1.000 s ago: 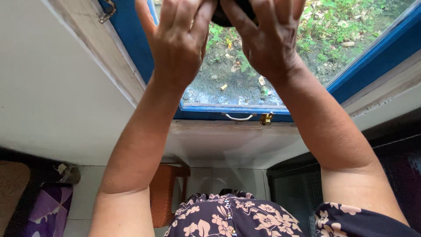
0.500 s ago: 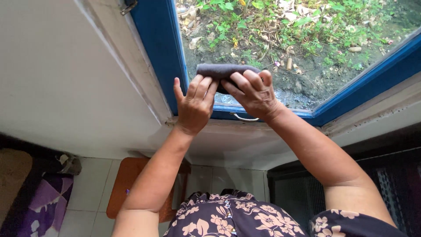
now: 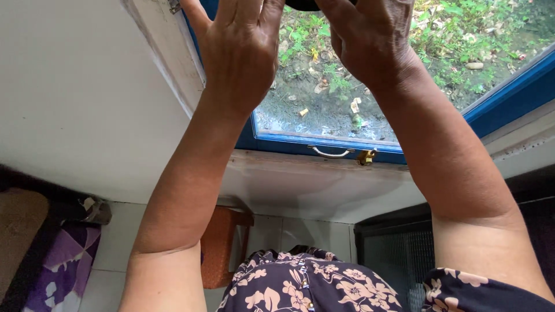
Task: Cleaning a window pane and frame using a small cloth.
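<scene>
Both my arms are raised against a window pane (image 3: 324, 110) set in a blue frame (image 3: 324, 145). My left hand (image 3: 240, 49) and my right hand (image 3: 370, 40) press side by side on a dark cloth (image 3: 303, 4). Only a thin sliver of the cloth shows between my fingers at the top edge; the rest is out of view. My fingertips are cut off by the top of the picture.
A metal handle (image 3: 330, 153) and a brass latch (image 3: 366, 156) sit on the lower frame above a white sill (image 3: 312, 185). Below stand a brown stool (image 3: 219, 245), purple bedding (image 3: 63, 271) at left and a dark mesh panel (image 3: 393, 254) at right.
Half a second ago both hands held the cloth low on the pane near the bottom frame. They have since slid up the glass to the top of the view.
</scene>
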